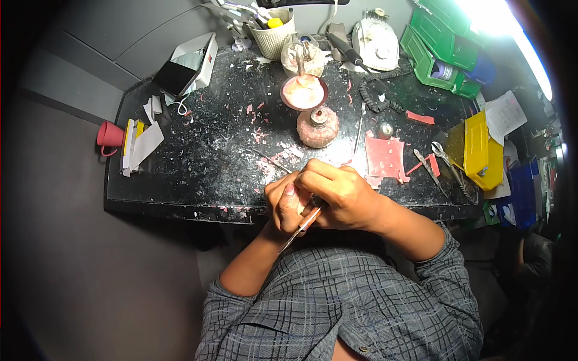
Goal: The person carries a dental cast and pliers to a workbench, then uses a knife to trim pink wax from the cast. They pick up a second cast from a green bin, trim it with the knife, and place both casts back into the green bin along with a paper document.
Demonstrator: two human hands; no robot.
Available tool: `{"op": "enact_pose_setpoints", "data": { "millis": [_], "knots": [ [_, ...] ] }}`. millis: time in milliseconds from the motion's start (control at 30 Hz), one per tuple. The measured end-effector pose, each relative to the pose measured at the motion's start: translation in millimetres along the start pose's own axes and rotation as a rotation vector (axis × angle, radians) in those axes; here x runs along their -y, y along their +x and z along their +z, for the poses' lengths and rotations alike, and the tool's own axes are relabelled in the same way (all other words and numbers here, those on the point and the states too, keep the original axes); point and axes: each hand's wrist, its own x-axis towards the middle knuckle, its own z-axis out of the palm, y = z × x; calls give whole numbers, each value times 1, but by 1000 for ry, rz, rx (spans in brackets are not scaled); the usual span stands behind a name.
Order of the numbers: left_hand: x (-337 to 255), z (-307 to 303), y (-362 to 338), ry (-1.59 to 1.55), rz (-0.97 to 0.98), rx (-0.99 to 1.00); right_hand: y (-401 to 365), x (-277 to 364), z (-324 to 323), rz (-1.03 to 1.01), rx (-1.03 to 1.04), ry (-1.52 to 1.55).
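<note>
The two hands were pressed together at the near edge of the worktop [198, 162], just above the person's chest. The right hand [343, 195] was clamped on a thin tool [304, 225], whose orange grip showed between the hands and whose metal end slanted down and left past the wrist. The left hand [284, 207] was curled shut against the right, thumb up. Whatever it gripped was hidden by the fingers, so I could not tell what it was. Both checked sleeves [361, 301] were pushed up the forearms.

Just beyond the hands lay pink sheets [385, 157] and scattered pink crumbs on the dark, speckled surface. A thin metal probe [271, 160] lay to the left of them. Further back stood a round pink burner [317, 126], and behind it a bowl [304, 92] of pale pink stuff. Scissors [448, 165] lay to the right of the sheets, near yellow bins [478, 147]. Green bins [439, 42] stood at the far right corner, with a white machine [376, 42] and a coiled cord [376, 96] beside them. A cup [274, 36] of tools stood at the back. On the left were a phone [180, 69], folded papers [141, 141] and, at the edge, a red cup [109, 135].
</note>
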Motion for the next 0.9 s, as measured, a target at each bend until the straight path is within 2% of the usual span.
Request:
{"op": "enact_pose_setpoints", "data": {
  "millis": [333,400,433,467,533,567,633,733,833,900],
  "knots": [
    [-2,2,0,57,44,-54,0,0,4,24,-32,-31],
    [-3,9,-2,-299,-415,-267,-4,1,5,-59,-37,153],
    [5,-8,6,-417,-520,-277,-10,10,9,-66,31,150],
    [6,-15,6,-362,-486,-205,-15,13,19,-86,34,106],
    [7,-7,4,-234,-367,-168,-16,11,33,61,1,141],
    [4,-6,5,-361,-456,-239,-12,9,29,47,3,140],
    [1,-5,8,-359,-469,-248,-8,14,15,68,-99,193],
    [3,-9,10,-403,-481,-233,-6,8,-5,192,-180,107],
    [6,-3,11,-473,-488,-344,-14,13,-48,534,-240,120],
    [12,-8,7,-502,-456,-299,-25,10,-75,654,-352,200]
  ]
}}
